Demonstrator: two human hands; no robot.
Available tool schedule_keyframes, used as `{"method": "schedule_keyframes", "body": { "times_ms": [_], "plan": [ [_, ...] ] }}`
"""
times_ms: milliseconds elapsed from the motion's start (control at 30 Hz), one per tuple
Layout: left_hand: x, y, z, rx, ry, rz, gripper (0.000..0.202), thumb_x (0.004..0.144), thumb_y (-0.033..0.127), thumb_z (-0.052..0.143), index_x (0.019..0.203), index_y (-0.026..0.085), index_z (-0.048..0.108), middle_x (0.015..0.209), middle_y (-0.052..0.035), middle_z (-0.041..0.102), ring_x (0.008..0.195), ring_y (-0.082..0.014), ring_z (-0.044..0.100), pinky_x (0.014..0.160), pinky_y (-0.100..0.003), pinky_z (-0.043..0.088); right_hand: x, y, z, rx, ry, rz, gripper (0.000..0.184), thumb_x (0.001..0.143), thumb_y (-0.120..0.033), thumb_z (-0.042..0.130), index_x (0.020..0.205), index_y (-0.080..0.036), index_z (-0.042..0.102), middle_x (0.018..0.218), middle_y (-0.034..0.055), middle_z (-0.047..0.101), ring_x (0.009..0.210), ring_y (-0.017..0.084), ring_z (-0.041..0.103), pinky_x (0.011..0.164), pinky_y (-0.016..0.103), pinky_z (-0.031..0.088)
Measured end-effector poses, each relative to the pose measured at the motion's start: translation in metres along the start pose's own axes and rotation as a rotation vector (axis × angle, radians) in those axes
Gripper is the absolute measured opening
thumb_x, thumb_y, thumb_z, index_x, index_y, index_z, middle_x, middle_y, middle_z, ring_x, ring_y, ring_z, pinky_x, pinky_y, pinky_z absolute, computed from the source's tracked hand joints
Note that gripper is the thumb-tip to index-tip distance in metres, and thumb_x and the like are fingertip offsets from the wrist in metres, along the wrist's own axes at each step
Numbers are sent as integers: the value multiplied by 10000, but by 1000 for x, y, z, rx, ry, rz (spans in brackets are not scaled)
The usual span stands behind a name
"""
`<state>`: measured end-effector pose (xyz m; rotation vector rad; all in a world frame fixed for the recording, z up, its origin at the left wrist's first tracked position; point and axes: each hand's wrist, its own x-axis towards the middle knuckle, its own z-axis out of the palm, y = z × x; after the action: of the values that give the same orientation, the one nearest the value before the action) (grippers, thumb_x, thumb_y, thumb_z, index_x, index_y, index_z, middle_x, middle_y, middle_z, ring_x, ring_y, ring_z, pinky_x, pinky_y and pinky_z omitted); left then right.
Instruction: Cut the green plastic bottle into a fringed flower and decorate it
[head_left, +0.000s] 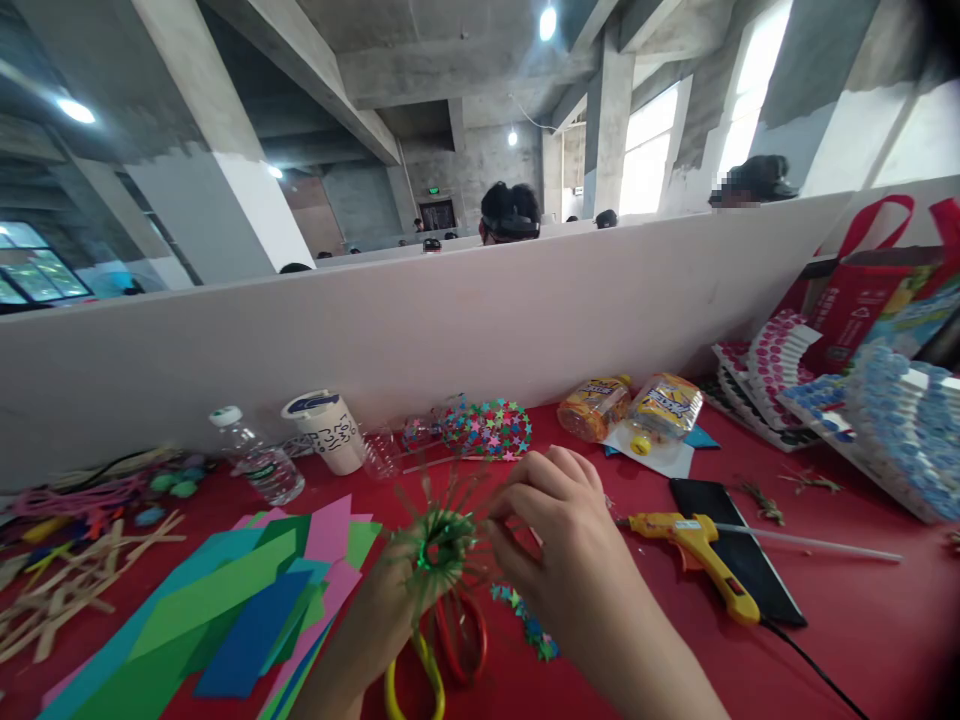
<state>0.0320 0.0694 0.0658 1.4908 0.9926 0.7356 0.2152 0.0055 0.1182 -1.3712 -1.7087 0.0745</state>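
My left hand (397, 565) is closed around a fringed piece of clear plastic with a shiny green middle (444, 545); its thin strips fan out and hide most of my fingers. Just to its right, my right hand (551, 505) has its fingers drawn together in a pinch near the strips' ends. Whatever lies between those fingertips is too small to make out. Beneath the plastic piece lie scissors with a red and a yellow handle (420, 675). Small star sequins (532, 625) are scattered on the red table (600, 675) under my right hand.
Coloured paper strips (217, 590) and wooden sticks (56, 610) lie left. A water bottle (262, 460), a paper cup (330, 435) and a bottle of star sequins (491, 428) line the divider (450, 330). Right are a yellow glue gun (705, 550), a black phone-like slab (772, 590) and orange-labelled bottles (664, 405).
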Motion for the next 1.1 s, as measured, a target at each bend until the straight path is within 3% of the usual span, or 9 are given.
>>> {"method": "schedule_keyframes", "body": {
  "times_ms": [167, 400, 533, 700, 833, 900, 1100],
  "plan": [
    [6, 2, 3, -46, -76, 27, 226, 760, 266, 677, 966, 187, 623, 938, -38, 641, 893, -192, 591, 797, -294, 454, -1, 1, -4, 104, -104, -13, 115, 819, -134, 610, 741, -215, 634, 808, 12, 581, 805, 179, 490, 804, 367, 398],
    [3, 7, 5, -141, -117, 30, 188, 750, 279, 681, 871, 166, 594, 822, -9, 595, 780, -152, 541, 702, -257, 434, -3, -5, 6, 114, -177, -84, 118, 843, -140, 585, 789, -222, 650, 810, 18, 586, 800, 178, 505, 772, 355, 426],
    [0, 3, 0, -102, -195, 71, 190, 771, 283, 661, 923, 173, 632, 846, -23, 626, 787, -160, 549, 702, -261, 435, -4, -10, 9, 115, -190, -99, 122, 861, -157, 569, 829, -241, 651, 841, 23, 598, 815, 185, 521, 749, 349, 436],
    [-3, -4, -12, -140, -168, 32, 323, 774, 362, 647, 1057, 205, 652, 986, -56, 655, 949, -223, 577, 829, -325, 446, -5, -11, 0, 154, -100, -25, 124, 906, -219, 519, 864, -245, 632, 894, 36, 612, 861, 196, 544, 760, 348, 450],
    [-3, -10, -21, -107, -127, 23, 287, 790, 394, 631, 990, 197, 690, 982, -56, 668, 1004, -242, 564, 901, -348, 418, -3, -5, -6, 101, 4, 16, 158, 916, -240, 504, 803, -237, 615, 837, 31, 603, 813, 196, 544, 705, 340, 442],
    [-2, -13, -24, -111, -97, 42, 274, 811, 404, 610, 950, 185, 698, 984, -66, 675, 1015, -246, 565, 910, -350, 414, -3, -2, -5, 71, 17, 12, 153, 913, -232, 509, 798, -234, 609, 819, 24, 594, 794, 191, 538, 699, 340, 434],
    [-1, -20, -26, -198, -68, 69, 322, 797, 361, 653, 1075, 200, 631, 1085, -71, 659, 1018, -226, 588, 913, -349, 429, -5, -7, 2, 59, 9, -27, 119, 917, -198, 511, 831, -232, 585, 840, 12, 584, 801, 176, 525, 739, 350, 414]
  ]
}}
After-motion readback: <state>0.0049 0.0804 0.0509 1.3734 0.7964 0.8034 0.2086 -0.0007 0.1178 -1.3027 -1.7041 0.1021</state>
